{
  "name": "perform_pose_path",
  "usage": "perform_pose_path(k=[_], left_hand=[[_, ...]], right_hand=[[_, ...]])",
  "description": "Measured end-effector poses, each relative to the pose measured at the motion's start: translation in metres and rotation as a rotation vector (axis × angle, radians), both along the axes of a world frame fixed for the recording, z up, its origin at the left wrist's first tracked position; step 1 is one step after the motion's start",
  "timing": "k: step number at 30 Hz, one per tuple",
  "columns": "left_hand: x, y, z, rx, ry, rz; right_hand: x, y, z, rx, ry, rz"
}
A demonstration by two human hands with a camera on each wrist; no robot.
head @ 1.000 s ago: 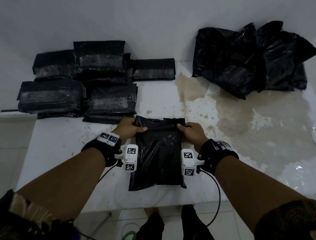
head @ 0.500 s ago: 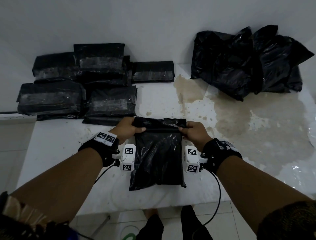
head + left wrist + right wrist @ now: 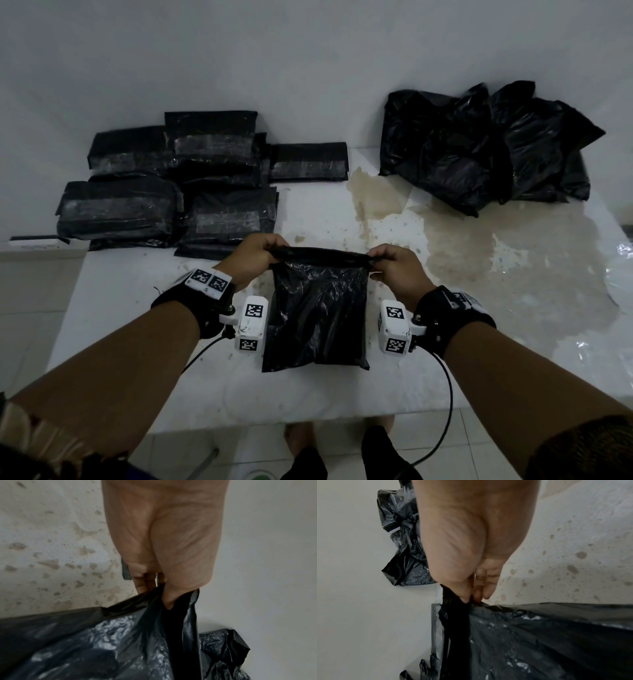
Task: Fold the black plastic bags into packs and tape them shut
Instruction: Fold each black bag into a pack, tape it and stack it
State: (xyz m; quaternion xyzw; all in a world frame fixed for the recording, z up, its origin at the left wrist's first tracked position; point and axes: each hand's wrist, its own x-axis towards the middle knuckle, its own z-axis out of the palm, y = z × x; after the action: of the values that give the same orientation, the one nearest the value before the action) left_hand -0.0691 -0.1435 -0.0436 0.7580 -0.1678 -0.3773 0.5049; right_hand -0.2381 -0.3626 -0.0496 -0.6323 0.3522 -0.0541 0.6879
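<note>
Black bag (image 3: 317, 308) near the table's (image 3: 342, 394) front edge, our left hand (image 3: 255, 255) and right hand (image 3: 394, 267) pinching its seemingly rolled far end, thumbs on top

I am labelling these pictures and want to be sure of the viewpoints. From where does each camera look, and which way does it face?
Head: worn on the head, facing forward and down at the table; shows both forearms, left hand, right hand.
Left wrist: on the left wrist, facing along the hand; shows its fingers pinching the black bag.
Right wrist: on the right wrist, likewise; shows that hand's grip on the bag's other top corner.
Shared: all three show the bag; both wrist views also show the loose bag pile.
</note>
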Motion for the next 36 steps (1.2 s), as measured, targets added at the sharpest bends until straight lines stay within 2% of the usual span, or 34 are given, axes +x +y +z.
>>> perform_pose_path(k=[4, 8, 13, 16, 19, 24, 28, 31, 36], left_hand=[[-0.004, 0.008, 0.0, -0.015, 0.017, -0.018], [-0.012, 0.013, -0.003, 0.056, -0.017, -0.005], [-0.023, 0.013, 0.006, 0.111, -0.021, -0.048], [-0.024, 0.01, 0.012, 0.099, 0.049, 0.017], [-0.024, 0.008, 0.013, 0.098, 0.082, 0.088], [-0.025, 0.01, 0.004, 0.188, -0.129, 0.013], [-0.028, 0.013, 0.001, 0.175, -0.21, -0.023], [-0.028, 0.014, -0.002, 0.173, -0.222, -0.003], [-0.028, 0.018, -0.011, 0.143, -0.086, 0.037]], right_hand=[[-0.008, 0.001, 0.0, -0.046, -0.008, 0.018], [-0.014, 0.003, -0.009, -0.1, -0.004, 0.006], [-0.02, 0.007, -0.009, -0.281, 0.037, 0.05], [-0.021, 0.008, -0.008, -0.384, 0.09, 0.098], [-0.021, 0.01, -0.001, -0.318, 0.132, 0.12], [-0.016, 0.01, 0.01, -0.014, 0.148, 0.028], [-0.017, 0.009, 0.008, -0.133, 0.144, 0.09], [-0.021, 0.01, 0.006, -0.116, 0.066, 0.133], [-0.027, 0.013, -0.005, -0.129, 0.032, 0.197]])
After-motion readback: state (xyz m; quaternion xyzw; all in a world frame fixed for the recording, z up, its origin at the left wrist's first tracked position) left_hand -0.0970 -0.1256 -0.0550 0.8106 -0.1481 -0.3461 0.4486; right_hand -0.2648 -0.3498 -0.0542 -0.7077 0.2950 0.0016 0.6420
